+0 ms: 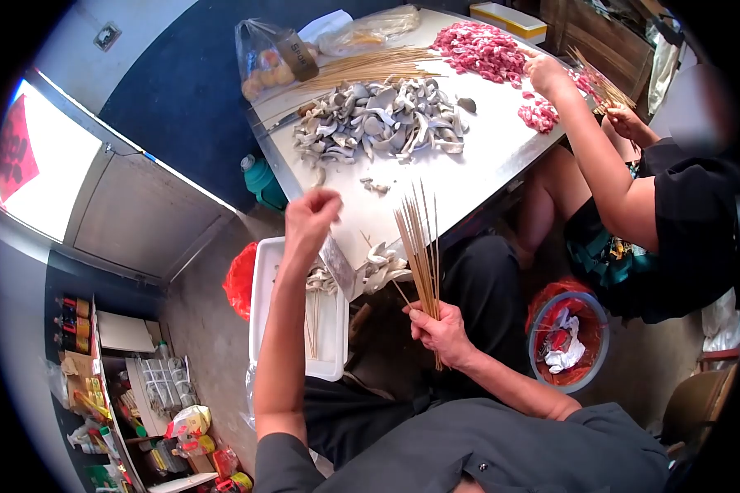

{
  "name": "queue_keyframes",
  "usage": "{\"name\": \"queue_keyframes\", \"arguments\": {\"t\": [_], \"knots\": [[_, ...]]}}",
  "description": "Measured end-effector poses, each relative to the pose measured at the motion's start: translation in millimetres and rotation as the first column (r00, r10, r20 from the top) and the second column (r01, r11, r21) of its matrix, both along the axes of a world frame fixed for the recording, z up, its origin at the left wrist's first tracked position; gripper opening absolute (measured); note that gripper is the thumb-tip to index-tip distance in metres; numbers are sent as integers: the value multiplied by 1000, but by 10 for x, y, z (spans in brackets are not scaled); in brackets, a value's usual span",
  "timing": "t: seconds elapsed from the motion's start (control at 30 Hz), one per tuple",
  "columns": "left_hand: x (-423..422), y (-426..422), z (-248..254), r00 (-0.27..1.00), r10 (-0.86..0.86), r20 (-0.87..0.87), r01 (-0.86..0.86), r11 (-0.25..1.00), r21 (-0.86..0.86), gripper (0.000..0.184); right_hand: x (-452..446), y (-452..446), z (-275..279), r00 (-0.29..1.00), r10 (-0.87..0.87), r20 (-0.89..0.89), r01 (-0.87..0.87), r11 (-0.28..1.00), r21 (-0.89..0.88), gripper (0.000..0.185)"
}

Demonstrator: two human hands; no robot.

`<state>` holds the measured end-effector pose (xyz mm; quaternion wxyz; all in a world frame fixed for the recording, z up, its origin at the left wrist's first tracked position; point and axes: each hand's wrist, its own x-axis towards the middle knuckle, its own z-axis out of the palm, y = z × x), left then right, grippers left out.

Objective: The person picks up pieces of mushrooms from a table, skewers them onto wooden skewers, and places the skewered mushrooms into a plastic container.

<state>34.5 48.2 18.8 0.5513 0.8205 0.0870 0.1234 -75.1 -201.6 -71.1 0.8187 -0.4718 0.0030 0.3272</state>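
My right hand [440,330] is closed around a bundle of bamboo skewers [422,263], their tips pointing up past the table edge. One skewer slants out to the left, with grey oyster mushroom pieces [383,269] at its upper end. Above the near left corner of the table, my left hand [311,220] has its fingers curled together. It is slightly blurred, and whatever its fingertips hold is hidden. Beyond it lies a heap of torn oyster mushrooms [378,119], with a few small pieces [375,186] closer to me.
A white tray [263,304] with mushroom skewers sits below my left arm. Loose skewers [370,67] and a clear bag [265,62] lie at the back. On the right, another person's hand [547,76] reaches to cut raw meat [477,49]. A lined bin [596,353] stands on the floor.
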Motion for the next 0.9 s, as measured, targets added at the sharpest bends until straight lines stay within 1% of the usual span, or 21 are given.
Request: {"name": "queue_keyframes", "arguments": {"t": [0.03, 0.07, 0.1, 0.17, 0.2, 0.27, 0.3, 0.33, 0.4, 0.53, 0.6, 0.63, 0.7, 0.73, 0.8, 0.83, 0.87, 0.9], "knots": [[186, 61, -19, 991, 38, 131, -66, 974, 219, 13, 21, -1, 3, 1000, -2, 1, 2, 1000, 5, 21], [368, 143, -48, 963, 45, 267, -156, 896, 415, 15, 32, 0, 10, 1000, -3, 4, 3, 1000, 5, 21], [556, 228, -105, 962, 42, 271, -156, 897, 414, 15, 35, 1, 18, 1000, 0, 1, 0, 1000, -7, 21], [853, 347, -220, 926, -70, 372, -188, 766, 614, 19, 28, -5, 7, 1000, -5, -1, 5, 1000, -20, 21], [915, 348, -228, 925, -76, 373, -184, 768, 614, 19, 17, -11, -6, 1000, -6, -8, 6, 1000, -16, 22], [1013, 351, -256, 946, -94, 311, -176, 655, 735, 20, 22, -18, -35, 1000, -12, -15, 11, 1000, -12, 22], [1033, 328, -246, 955, -63, 289, -189, 620, 761, 18, 27, -23, -63, 1000, -16, -15, 16, 1000, -12, 20], [1037, 309, -240, 956, -64, 286, -186, 622, 761, 18, 24, -29, -81, 1000, -19, -15, 18, 1000, -13, 19], [1031, 301, -233, 967, -43, 252, -183, 570, 801, 13, 29, -31, -66, 1000, -9, -13, 9, 1000, -20, 20], [1050, 331, -245, 979, -41, 202, -150, 528, 836, 9, 39, -4, -33, 1000, 4, -13, -4, 1000, -18, 21], [1037, 301, -230, 953, -130, 273, -186, 460, 868, 7, 28, -11, -39, 1000, -8, -5, 8, 1000, -2, 20], [1043, 301, -205, 953, -133, 272, -184, 459, 869, 7, 17, -13, -45, 1000, -16, -2, 16, 1000, 12, 20], [1005, 336, -156, 841, -304, 448, -299, 429, 852, 8, 16, -43, -32, 1000, -26, 0, 26, 1000, -18, 20], [933, 309, -112, 849, -295, 438, -293, 428, 855, 8, 13, -63, -30, 1000, -28, 7, 28, 998, -50, 19], [788, 244, -22, 905, -179, 386, -223, 573, 789, 9, 14, -55, -50, 1000, -14, -2, 14, 999, -41, 19], [717, 198, -25, 894, -139, 426, -233, 667, 707, 9, 14, -44, -33, 1000, -22, 0, 22, 1000, -18, 19], [636, 138, -37, 898, -122, 423, -243, 664, 707, 9, 15, -30, -13, 1000, -27, 2, 27, 1000, 5, 18], [547, 69, -54, 905, -66, 421, -195, 815, 546, 7, 19, -10, 10, 1000, -25, 11, 25, 1000, 5, 18]]}}
